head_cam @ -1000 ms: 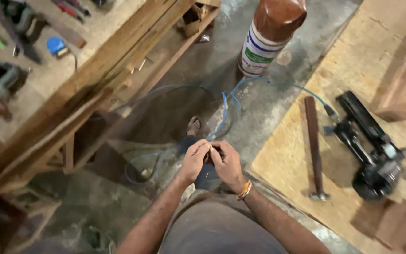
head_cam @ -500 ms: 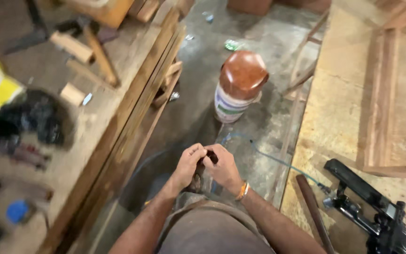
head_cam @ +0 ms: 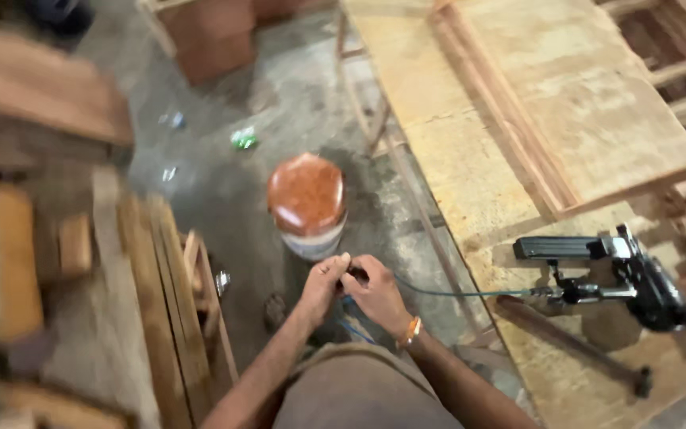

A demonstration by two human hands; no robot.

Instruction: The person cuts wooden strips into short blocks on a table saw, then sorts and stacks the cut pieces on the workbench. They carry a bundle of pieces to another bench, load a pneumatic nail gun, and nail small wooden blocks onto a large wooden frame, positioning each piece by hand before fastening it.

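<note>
Close in front of the body, the left hand [head_cam: 323, 286] and right hand [head_cam: 375, 290] meet, fingers pinched on a small dark fitting [head_cam: 354, 276] at the end of a thin hose [head_cam: 454, 294]. The hose runs right to a black nail gun [head_cam: 621, 274] lying on the desk [head_cam: 518, 143]. Just beyond the hands, a rust-lidded bucket [head_cam: 307, 202] stands on the floor.

Two hands pinched together over a workshop floor

The left hand [head_cam: 323, 286] and right hand [head_cam: 375, 292] meet on a small dark piece; a thin hose [head_cam: 454, 294] runs to the black nail gun [head_cam: 613, 278] on the plywood surface [head_cam: 470, 175], near a brown-lidded bucket [head_cam: 307, 205].
</note>
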